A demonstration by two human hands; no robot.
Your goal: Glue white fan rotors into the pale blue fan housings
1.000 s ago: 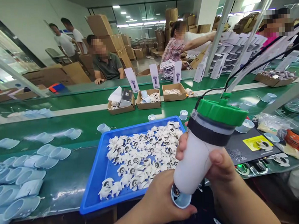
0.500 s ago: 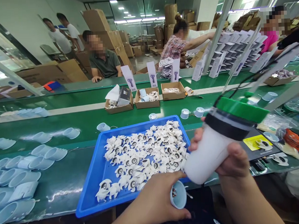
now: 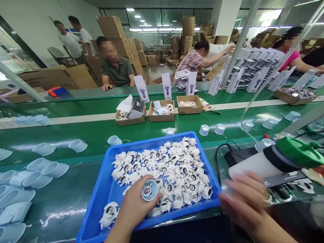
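My left hand (image 3: 133, 207) is closed around a small pale blue round housing (image 3: 149, 189) and holds it over the blue tray (image 3: 100, 195), its open end facing me. The tray is heaped with several white fan impellers (image 3: 166, 171). My right hand (image 3: 244, 204) is blurred, with fingers apart and nothing in it, just in front of the white screwdriver tool with the green cap (image 3: 276, 159). That tool lies on its side on the bench to the right of the tray, its black cable (image 3: 222, 151) looping behind it.
Pale blue housings (image 3: 32, 177) lie along the green conveyor (image 3: 98, 135) to the left and beyond the tray. Three cardboard boxes (image 3: 161, 110) of parts sit mid-belt. White cartons (image 3: 256, 67) stand at the back right. Several other people work across the line.
My right hand has set the white tool down on its side at the right and let go. My left hand carried the housing up and left over the tray.
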